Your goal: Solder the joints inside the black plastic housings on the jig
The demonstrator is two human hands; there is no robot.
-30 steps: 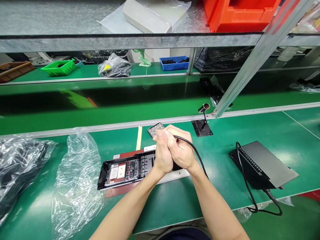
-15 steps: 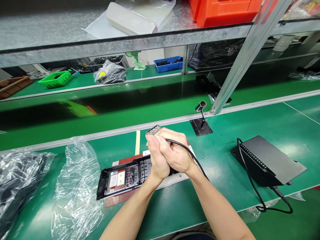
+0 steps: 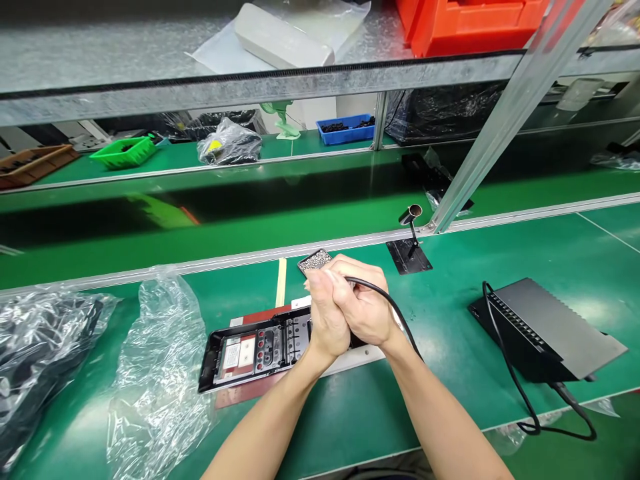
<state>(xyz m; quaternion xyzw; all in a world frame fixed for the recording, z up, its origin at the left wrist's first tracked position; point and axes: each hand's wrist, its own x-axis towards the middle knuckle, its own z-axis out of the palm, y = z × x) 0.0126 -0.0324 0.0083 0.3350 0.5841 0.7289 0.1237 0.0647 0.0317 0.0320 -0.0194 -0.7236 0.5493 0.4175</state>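
My left hand (image 3: 329,317) and my right hand (image 3: 367,303) are closed together, pressed against each other, around a corded tool whose body the fingers hide. A black cable (image 3: 395,308) comes out at the top of the grip and curves down to the right. Below the hands lies a long black plastic housing (image 3: 213,360), open side up, with ribs, holes and a rectangular window. My hands and forearms cover its right part. It rests over a reddish board (image 3: 235,398) and a white fixture strip (image 3: 350,362). Just behind the hands is a small tray of metal screws (image 3: 316,260).
Crumpled clear plastic (image 3: 157,373) and a bagged black part (image 3: 45,360) lie left. A black stand with a tubular holder (image 3: 411,215) is behind right. A dark box-shaped device (image 3: 555,330) with a cable sits right. A metal shelf (image 3: 150,100) and slanted post (image 3: 505,127) are ahead.
The whole view has shifted, so the scene sits slightly further right in the picture. Both hands keep the same closed grip over the housing, and more of the screw tray shows.
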